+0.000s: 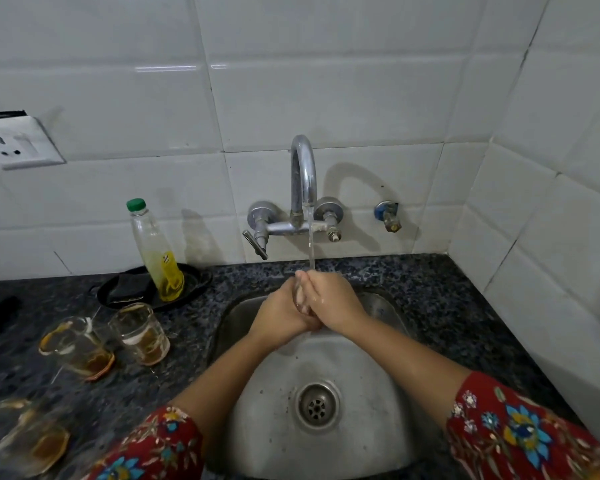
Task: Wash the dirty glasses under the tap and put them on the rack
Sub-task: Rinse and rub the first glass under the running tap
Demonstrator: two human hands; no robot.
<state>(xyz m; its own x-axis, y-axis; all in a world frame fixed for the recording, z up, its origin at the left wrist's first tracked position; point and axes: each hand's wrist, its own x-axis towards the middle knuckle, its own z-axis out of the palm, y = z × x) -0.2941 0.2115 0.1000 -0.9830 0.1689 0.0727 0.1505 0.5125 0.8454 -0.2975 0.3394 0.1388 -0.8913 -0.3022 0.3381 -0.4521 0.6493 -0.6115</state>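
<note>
Hands rinsing under running tap; no glass in hand yet.

Left hand (280, 315) and right hand (329, 304) pressed palm to palm, holding nothing, in the stream from the tap (303, 178) over the sink (281, 382). Three dirty glasses (140, 333) (77, 348) (26, 434) stand on the left worktop (430, 296). Next, likely: reach left for the nearest glass. Rack not in view.

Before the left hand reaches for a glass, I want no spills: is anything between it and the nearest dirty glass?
Nothing visible. Only bare counter lies between the left hand and the nearest glass; the bottle stands farther back.
</note>
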